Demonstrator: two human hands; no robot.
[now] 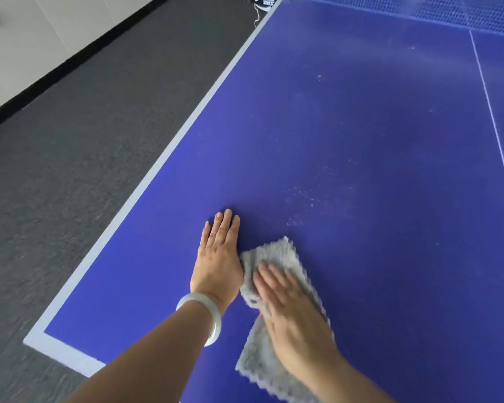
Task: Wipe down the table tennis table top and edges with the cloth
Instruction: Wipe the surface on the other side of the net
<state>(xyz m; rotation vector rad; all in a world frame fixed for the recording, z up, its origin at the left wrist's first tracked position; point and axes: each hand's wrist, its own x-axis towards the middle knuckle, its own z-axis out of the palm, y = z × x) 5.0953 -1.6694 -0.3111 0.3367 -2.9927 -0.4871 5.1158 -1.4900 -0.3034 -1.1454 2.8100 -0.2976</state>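
The left hand (217, 257) lies flat on the blue table tennis desk (361, 126), its fingers (226, 225) straight and together, holding nothing. Just right of those fingers, the right hand (294, 318) presses the fluffy grey scalloped-edge cloth (277, 251) onto the desk with straight, slightly spread fingers (269, 279). Beyond the fingertips lie pale dust specks (303, 199). The left wrist wears a pale stone bangle (213, 318).

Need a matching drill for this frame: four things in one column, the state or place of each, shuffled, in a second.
1 left hand
2 right hand
3 cloth
4 bracelet

a grey, lying on the table
b flat on the bare blue top
c pale, round a wrist
d pressing down on the cloth

Pairs: 1-b, 2-d, 3-a, 4-c
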